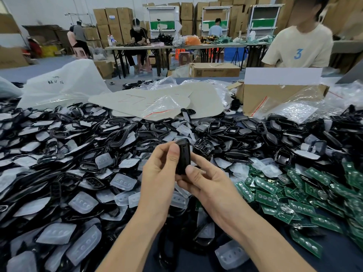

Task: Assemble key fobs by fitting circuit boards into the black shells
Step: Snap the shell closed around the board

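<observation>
A black key fob shell [184, 154] stands on edge between my two hands above the middle of the table. My left hand [160, 171] grips its left side, thumb pressed near the top. My right hand [204, 179] holds its lower right side, thumb against the bottom edge. Whether a board sits inside the shell is hidden. Green circuit boards [294, 195] lie heaped at the right. Loose black shells [64, 138] and translucent button pads [83, 202] cover the left and middle.
A cardboard box [275, 95] with clear bags stands at the back right, beige sheets [157, 101] and a white bag [64, 85] at the back. A person in a cream shirt [298, 48] stands beyond the table. Other workers sit at far tables.
</observation>
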### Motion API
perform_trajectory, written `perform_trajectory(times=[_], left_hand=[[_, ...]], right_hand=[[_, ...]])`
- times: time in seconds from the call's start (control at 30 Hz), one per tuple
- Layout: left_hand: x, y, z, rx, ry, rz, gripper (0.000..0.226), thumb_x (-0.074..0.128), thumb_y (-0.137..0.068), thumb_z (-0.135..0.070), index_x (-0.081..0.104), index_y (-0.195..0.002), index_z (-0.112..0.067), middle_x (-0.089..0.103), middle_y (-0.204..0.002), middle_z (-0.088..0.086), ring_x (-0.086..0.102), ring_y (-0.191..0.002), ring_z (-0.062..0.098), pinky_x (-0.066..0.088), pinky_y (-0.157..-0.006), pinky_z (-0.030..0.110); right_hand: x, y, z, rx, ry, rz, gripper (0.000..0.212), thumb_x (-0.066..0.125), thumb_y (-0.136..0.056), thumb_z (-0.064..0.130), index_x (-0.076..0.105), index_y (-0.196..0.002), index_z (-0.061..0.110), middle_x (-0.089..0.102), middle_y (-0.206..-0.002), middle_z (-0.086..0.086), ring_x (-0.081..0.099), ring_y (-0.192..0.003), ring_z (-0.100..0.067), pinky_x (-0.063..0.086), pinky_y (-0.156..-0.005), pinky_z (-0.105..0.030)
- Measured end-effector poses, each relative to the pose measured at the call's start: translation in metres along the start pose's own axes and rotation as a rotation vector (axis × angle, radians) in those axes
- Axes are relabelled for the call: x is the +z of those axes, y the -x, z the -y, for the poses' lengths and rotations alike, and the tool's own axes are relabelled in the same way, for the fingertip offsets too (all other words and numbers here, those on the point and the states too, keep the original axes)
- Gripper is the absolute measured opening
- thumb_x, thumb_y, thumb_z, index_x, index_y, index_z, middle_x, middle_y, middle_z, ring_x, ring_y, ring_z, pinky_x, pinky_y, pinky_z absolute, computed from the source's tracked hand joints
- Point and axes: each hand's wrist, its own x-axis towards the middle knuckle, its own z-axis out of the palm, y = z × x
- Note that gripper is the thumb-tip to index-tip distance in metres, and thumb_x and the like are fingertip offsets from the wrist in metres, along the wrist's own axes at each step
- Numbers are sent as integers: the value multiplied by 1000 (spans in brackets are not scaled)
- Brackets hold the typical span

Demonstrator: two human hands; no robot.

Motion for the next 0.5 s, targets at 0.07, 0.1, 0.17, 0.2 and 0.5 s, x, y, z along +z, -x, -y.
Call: perform_trajectory(times=[0.07, 0.1, 0.17, 0.2, 0.5], left_hand=[[1, 0, 0, 4, 0, 6, 20, 59, -89, -43, 74, -95, -31, 75, -89, -5, 70, -76, 8, 52, -59, 17], [2, 1, 0, 12, -15, 11, 20, 58, -92, -39, 74, -100, -31, 76, -93, -5, 72, -80, 9, 53, -61, 16], [3, 2, -1, 51, -82, 18, 20, 56, -99, -28, 73, -110, -28, 77, -98, -6, 74, -88, 11, 55, -67, 17], [4, 3, -1, 83, -126, 12, 20, 56, -101, -23, 72, -112, -27, 77, -99, -8, 74, -90, 9, 55, -69, 16], [11, 13, 8, 278, -487, 15, 22, 68, -94, -19, 67, -101, -40, 71, -99, -16, 68, -95, 1, 52, -82, 18]], right_hand=[[-4, -2, 0, -15, 16, 16, 50, 82, -69, 28, 76, -118, 24, 72, -92, -9, 71, -89, -20, 56, -82, -23], [-6, -3, 0, -27, 29, 17, 52, 83, -70, 28, 74, -121, 25, 72, -90, -7, 71, -91, -21, 56, -84, -24], [-10, -4, 0, -64, 95, 10, 50, 82, -73, 29, 73, -122, 31, 72, -91, -6, 71, -96, -24, 55, -88, -29], [-11, -4, 0, -82, 150, -5, 48, 81, -76, 28, 72, -122, 34, 72, -93, -8, 71, -99, -27, 56, -91, -32], [-11, 2, -1, -275, 692, -173, 37, 64, -96, 5, 66, -115, 37, 75, -105, 5, 73, -97, -10, 56, -80, -23]])
